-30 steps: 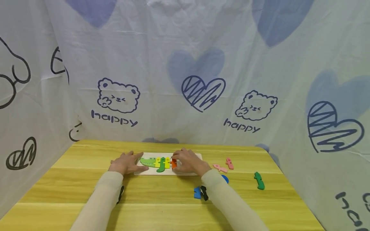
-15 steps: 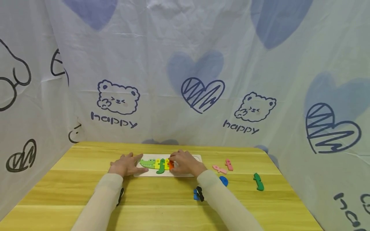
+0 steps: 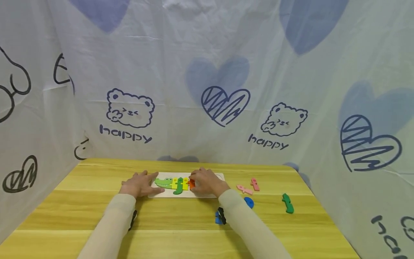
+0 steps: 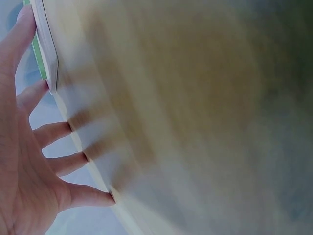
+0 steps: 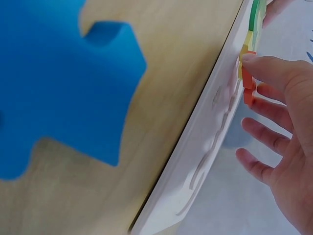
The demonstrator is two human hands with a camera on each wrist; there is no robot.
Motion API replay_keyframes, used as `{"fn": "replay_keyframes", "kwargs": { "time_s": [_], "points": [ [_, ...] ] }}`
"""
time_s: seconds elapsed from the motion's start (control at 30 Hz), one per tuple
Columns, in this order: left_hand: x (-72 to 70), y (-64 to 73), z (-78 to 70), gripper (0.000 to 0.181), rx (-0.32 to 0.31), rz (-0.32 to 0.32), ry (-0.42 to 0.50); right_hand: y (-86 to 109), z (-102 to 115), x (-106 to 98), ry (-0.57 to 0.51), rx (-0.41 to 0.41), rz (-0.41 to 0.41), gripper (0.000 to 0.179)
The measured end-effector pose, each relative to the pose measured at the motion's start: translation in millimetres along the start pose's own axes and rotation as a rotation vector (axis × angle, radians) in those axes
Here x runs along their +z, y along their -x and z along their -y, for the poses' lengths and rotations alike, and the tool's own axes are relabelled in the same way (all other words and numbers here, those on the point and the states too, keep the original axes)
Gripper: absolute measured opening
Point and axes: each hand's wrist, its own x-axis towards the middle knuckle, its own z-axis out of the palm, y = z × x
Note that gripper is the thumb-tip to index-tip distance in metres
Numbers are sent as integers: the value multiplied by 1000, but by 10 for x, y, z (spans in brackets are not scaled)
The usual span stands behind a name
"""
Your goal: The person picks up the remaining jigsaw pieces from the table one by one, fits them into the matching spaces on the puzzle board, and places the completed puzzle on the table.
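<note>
A pale puzzle board (image 3: 184, 194) lies near the back of the table, with a green crocodile head (image 3: 164, 183), yellow pieces (image 3: 185, 184) and a green leg piece (image 3: 178, 188) joined in a row on it. My right hand (image 3: 208, 182) pinches an orange puzzle piece (image 5: 248, 77) between thumb and fingers, right at the end of the yellow ones. My left hand (image 3: 137, 184) is spread at the board's left end. In the left wrist view, its thumb lies against the board's side and its straight fingers (image 4: 78, 164) touch the table.
To the right lie two pink pieces (image 3: 255, 184), a round blue piece (image 3: 249, 202) and a dark green piece (image 3: 288, 203). Another blue piece (image 5: 63, 83) lies near the right wrist, partly hidden by a black strap in the head view. Printed cloth (image 3: 181, 144) hangs behind the table.
My right hand has moved slightly left with the orange piece, bringing it up against the yellow piece. The round blue piece shows more fully beside my sleeve. My left hand keeps its place.
</note>
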Motion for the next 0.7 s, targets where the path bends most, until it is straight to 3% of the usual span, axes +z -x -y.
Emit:
{"fn": "replay_keyframes", "kwargs": {
  "time_s": [0.7],
  "points": [
    [-4, -10, -8, 104, -10, 6, -3, -71, 21, -16, 2, -10, 50, 40]
  ]
}}
